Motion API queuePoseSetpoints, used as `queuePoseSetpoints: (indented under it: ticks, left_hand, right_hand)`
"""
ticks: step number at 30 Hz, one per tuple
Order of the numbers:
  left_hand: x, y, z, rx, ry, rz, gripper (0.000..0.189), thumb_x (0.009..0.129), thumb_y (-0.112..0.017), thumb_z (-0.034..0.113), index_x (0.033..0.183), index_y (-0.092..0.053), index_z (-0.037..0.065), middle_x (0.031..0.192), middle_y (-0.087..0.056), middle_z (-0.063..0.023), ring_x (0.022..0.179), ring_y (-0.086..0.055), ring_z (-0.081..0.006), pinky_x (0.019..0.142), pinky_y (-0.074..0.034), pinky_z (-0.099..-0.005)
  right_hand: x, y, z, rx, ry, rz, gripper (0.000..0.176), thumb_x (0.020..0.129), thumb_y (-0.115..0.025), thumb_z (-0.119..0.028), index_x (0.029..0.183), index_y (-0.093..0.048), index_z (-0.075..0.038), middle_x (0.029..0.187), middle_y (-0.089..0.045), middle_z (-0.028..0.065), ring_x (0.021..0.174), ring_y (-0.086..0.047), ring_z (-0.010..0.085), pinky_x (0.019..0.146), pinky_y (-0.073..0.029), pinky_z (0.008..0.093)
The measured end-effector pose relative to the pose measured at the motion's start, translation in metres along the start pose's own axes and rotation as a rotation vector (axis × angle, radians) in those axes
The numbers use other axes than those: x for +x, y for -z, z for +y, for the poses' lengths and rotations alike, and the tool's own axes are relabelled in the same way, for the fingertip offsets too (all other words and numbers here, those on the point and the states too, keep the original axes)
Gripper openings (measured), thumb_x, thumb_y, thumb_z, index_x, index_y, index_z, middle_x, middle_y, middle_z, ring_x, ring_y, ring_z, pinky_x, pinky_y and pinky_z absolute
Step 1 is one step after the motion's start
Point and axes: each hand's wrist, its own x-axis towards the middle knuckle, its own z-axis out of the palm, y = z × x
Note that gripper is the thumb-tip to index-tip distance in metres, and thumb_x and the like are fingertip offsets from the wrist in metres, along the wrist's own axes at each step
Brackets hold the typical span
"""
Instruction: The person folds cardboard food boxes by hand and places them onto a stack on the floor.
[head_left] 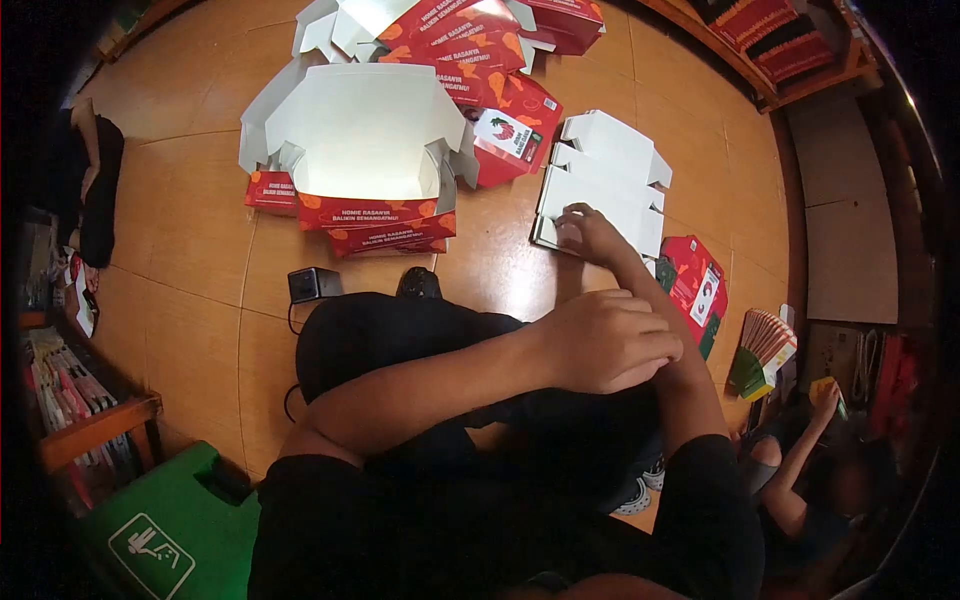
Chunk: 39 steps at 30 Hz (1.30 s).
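The stack of flat white cardboard box blanks (610,200) on the wooden floor (190,200) is pressed by the right hand (590,232), fingers laid flat together, apparently to keep it from sliding, while the left hand (610,340) is rested on the right forearm, fingers loosely curled and holding nothing.

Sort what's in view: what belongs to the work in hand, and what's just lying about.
In hand:
stack of flat white cardboard blanks under the right hand
open white-lined red cardboard box
pile of red printed cartons

Lying about:
small black plastic box
green plastic object with a white sign
fan of red-and-green paper packets
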Motion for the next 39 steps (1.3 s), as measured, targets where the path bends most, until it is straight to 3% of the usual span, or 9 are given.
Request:
queuePoseSetpoints:
  ticks: [6, 11, 14, 15, 19, 24, 26, 34, 39]
  left_hand:
    - [-0.002, -0.002, -0.003, 0.008, 0.018, -0.022, 0.014, 0.081, -0.066, 0.011, 0.094, -0.065, 0.007, 0.085, -0.065, -0.0077, 0.081, -0.063, -0.0265, 0.077, -0.05, -0.0369]
    - [0.004, 0.014, -0.006, 0.0, 0.075, -0.03, 0.012, 0.083, -0.066, 0.011, 0.094, -0.064, 0.006, 0.084, -0.064, -0.0081, 0.081, -0.063, -0.0271, 0.077, -0.05, -0.0373]
    - [0.01, 0.038, -0.012, 0.037, 0.232, 0.043, 0.011, 0.083, -0.066, 0.01, 0.093, -0.064, 0.005, 0.084, -0.065, -0.0089, 0.081, -0.064, -0.0273, 0.078, -0.05, -0.0381]
    - [0.011, 0.046, -0.016, 0.047, 0.265, 0.131, 0.017, 0.083, -0.066, 0.01, 0.099, -0.063, 0.005, 0.093, -0.065, -0.0108, 0.088, -0.064, -0.0282, 0.081, -0.049, -0.0385]
    - [0.022, 0.075, -0.028, 0.47, 0.119, 0.313, 0.041, 0.081, -0.07, 0.015, 0.119, -0.058, 0.007, 0.124, -0.055, -0.0163, 0.113, -0.057, -0.0326, 0.093, -0.047, -0.0407]
    - [0.014, 0.079, -0.039, 0.831, 0.117, 0.051, 0.049, 0.081, -0.073, 0.025, 0.123, -0.057, 0.006, 0.126, -0.056, -0.0152, 0.112, -0.057, -0.0339, 0.093, -0.048, -0.043]
    - [0.01, 0.081, -0.044, 0.409, 0.575, -0.357, 0.035, 0.086, -0.069, 0.026, 0.113, -0.062, 0.004, 0.1, -0.067, -0.011, 0.09, -0.066, -0.0263, 0.08, -0.052, -0.0399]
    - [0.003, 0.046, -0.058, -0.7, 1.051, -0.201, 0.026, 0.101, -0.054, 0.024, 0.103, -0.063, -0.001, 0.081, -0.064, -0.0017, 0.063, -0.059, -0.0073, 0.059, -0.047, -0.0196]
    - [-0.006, 0.026, -0.066, -0.899, 1.19, -0.022, 0.028, 0.1, -0.054, 0.026, 0.109, -0.06, 0.0, 0.082, -0.065, -0.0036, 0.06, -0.059, -0.0072, 0.048, -0.048, -0.0197]
  right_hand:
    - [-0.001, 0.035, -0.028, 0.009, -0.106, -0.116, 0.053, 0.072, -0.081, -0.036, 0.117, -0.064, -0.015, 0.131, -0.052, 0.0145, 0.114, -0.056, 0.0392, 0.097, -0.048, 0.045]
    - [-0.006, 0.045, -0.019, 0.342, -0.357, 0.046, 0.026, 0.087, -0.068, -0.03, 0.098, -0.068, -0.007, 0.091, -0.069, 0.0176, 0.087, -0.067, 0.0352, 0.083, -0.052, 0.0412]
    - [-0.012, 0.076, 0.003, 0.268, -0.509, 0.525, 0.022, 0.093, -0.056, -0.026, 0.094, -0.067, -0.006, 0.087, -0.068, 0.0203, 0.083, -0.065, 0.0402, 0.073, -0.05, 0.0466]
    - [-0.026, 0.116, -0.021, -0.073, -0.44, 0.59, 0.021, 0.092, -0.057, -0.025, 0.096, -0.066, -0.006, 0.091, -0.067, 0.0206, 0.086, -0.065, 0.0393, 0.073, -0.05, 0.0467]
    - [-0.076, 0.214, -0.1, 0.149, -0.255, 0.684, 0.01, 0.088, -0.059, -0.009, 0.094, -0.064, -0.004, 0.087, -0.067, 0.0176, 0.082, -0.065, 0.0362, 0.074, -0.049, 0.0434]
    - [-0.101, 0.217, -0.14, 0.196, 0.051, 0.564, 0.007, 0.087, -0.059, -0.002, 0.093, -0.062, -0.004, 0.093, -0.064, 0.0131, 0.093, -0.06, 0.031, 0.083, -0.044, 0.0388]
    - [-0.098, 0.197, -0.14, 0.188, 0.136, 0.799, 0.009, 0.087, -0.059, -0.003, 0.096, -0.06, -0.005, 0.1, -0.061, 0.0123, 0.099, -0.054, 0.029, 0.088, -0.04, 0.0355]
    - [-0.085, 0.154, -0.134, 1.342, 0.042, 0.943, 0.025, 0.104, -0.044, -0.025, 0.106, -0.056, -0.004, 0.109, -0.055, 0.0021, 0.102, -0.047, 0.0098, 0.09, -0.036, 0.0251]
    - [-0.095, 0.162, -0.135, 0.916, 0.042, 0.714, 0.023, 0.097, -0.054, -0.023, 0.095, -0.059, 0.0, 0.097, -0.059, 0.0074, 0.091, -0.054, 0.0165, 0.081, -0.042, 0.0291]
